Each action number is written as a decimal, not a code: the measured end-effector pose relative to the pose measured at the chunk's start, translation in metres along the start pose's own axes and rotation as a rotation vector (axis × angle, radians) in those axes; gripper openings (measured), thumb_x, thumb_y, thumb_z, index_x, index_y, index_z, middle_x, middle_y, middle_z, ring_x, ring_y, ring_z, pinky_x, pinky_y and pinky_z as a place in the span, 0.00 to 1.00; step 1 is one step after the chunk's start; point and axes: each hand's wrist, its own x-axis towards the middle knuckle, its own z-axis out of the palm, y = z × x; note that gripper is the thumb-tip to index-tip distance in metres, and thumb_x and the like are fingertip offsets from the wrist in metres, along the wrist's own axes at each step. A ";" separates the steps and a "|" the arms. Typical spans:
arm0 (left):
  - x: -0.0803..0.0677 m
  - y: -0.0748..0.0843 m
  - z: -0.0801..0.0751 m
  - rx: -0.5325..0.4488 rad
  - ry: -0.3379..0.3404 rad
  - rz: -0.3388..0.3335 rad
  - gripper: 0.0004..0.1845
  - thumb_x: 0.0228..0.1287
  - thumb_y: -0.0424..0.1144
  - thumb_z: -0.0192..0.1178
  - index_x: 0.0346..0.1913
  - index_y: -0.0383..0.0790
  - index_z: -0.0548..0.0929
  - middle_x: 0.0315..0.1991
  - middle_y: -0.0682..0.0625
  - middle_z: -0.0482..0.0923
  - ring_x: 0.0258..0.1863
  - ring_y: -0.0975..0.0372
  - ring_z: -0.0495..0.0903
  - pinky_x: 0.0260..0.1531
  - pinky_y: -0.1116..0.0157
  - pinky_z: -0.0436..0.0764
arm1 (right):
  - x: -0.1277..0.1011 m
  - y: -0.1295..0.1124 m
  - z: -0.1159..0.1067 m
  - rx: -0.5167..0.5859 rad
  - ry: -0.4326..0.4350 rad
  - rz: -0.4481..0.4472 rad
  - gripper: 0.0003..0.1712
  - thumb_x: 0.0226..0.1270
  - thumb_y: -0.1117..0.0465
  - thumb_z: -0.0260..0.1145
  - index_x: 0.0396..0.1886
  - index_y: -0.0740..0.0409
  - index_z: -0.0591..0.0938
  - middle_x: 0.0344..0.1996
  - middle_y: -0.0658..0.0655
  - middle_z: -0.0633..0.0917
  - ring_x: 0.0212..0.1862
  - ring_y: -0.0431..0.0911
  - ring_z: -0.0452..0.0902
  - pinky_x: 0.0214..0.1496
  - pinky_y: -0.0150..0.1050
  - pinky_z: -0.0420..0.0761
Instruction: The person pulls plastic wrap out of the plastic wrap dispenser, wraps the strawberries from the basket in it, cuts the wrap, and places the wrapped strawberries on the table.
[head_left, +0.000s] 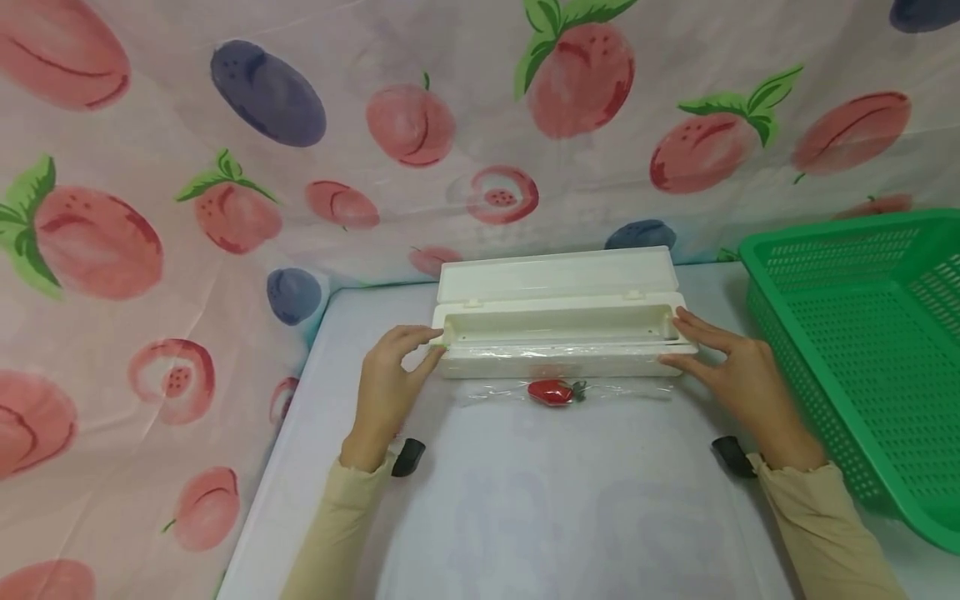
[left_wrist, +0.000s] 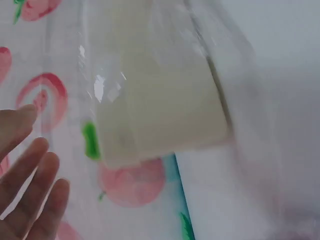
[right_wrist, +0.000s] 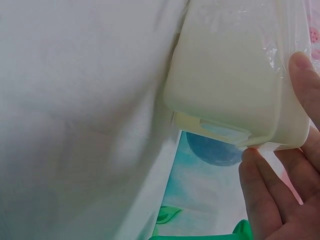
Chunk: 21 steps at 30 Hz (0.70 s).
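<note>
A long white cling film cutter box (head_left: 558, 362) stands on the table with its lid (head_left: 558, 275) raised at the back. Clear film (right_wrist: 272, 55) drapes over its front edge. My left hand (head_left: 386, 375) is at the box's left end, thumb and forefinger at the corner by a small green piece (left_wrist: 91, 140). In the left wrist view its fingers (left_wrist: 37, 175) appear apart from the box. My right hand (head_left: 738, 383) grips the right end, thumb at the front and fingers against the end. Before the box lies a red strawberry (head_left: 551, 392) beneath clear film.
To the right stands a green plastic basket (head_left: 825, 400) with perforated walls. A fruit-print cloth (head_left: 420, 50) hangs behind and left of the white table (head_left: 555, 508). Black pieces (head_left: 408, 457) sit at both wrists, at the cuffs of beige sleeves (head_left: 330, 533).
</note>
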 end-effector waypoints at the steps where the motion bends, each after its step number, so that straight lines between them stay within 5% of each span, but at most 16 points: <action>1: -0.001 0.005 0.001 -0.009 0.019 0.029 0.13 0.57 0.33 0.73 0.47 0.41 0.89 0.44 0.47 0.86 0.44 0.57 0.83 0.49 0.59 0.82 | 0.000 0.000 0.000 0.003 -0.006 0.009 0.37 0.44 0.61 0.82 0.59 0.57 0.81 0.60 0.58 0.80 0.57 0.62 0.78 0.37 0.21 0.74; 5: -0.004 0.020 0.007 -0.042 0.038 0.130 0.13 0.56 0.32 0.74 0.45 0.40 0.89 0.42 0.47 0.86 0.45 0.57 0.84 0.50 0.60 0.83 | -0.001 0.000 -0.001 0.006 -0.021 0.037 0.38 0.44 0.62 0.83 0.60 0.56 0.81 0.61 0.57 0.79 0.60 0.60 0.76 0.41 0.16 0.72; 8: -0.007 0.031 0.013 -0.072 0.031 0.192 0.12 0.54 0.32 0.74 0.44 0.39 0.89 0.41 0.49 0.87 0.45 0.58 0.84 0.49 0.62 0.83 | -0.001 -0.001 -0.002 0.005 -0.033 0.039 0.38 0.45 0.62 0.82 0.61 0.56 0.81 0.61 0.57 0.79 0.61 0.61 0.76 0.48 0.25 0.78; 12: -0.012 0.044 0.025 -0.089 0.006 0.266 0.11 0.54 0.32 0.74 0.42 0.40 0.89 0.40 0.51 0.87 0.44 0.60 0.84 0.48 0.66 0.83 | 0.000 -0.002 -0.003 0.003 -0.043 0.045 0.39 0.45 0.61 0.82 0.61 0.55 0.80 0.62 0.57 0.79 0.62 0.61 0.75 0.51 0.50 0.78; 21: -0.023 0.065 0.058 -0.059 -0.148 0.346 0.15 0.54 0.31 0.74 0.46 0.40 0.88 0.45 0.50 0.87 0.49 0.60 0.84 0.52 0.69 0.81 | 0.002 -0.001 0.000 -0.001 -0.021 0.028 0.38 0.45 0.60 0.83 0.60 0.56 0.81 0.61 0.57 0.80 0.60 0.60 0.76 0.51 0.40 0.79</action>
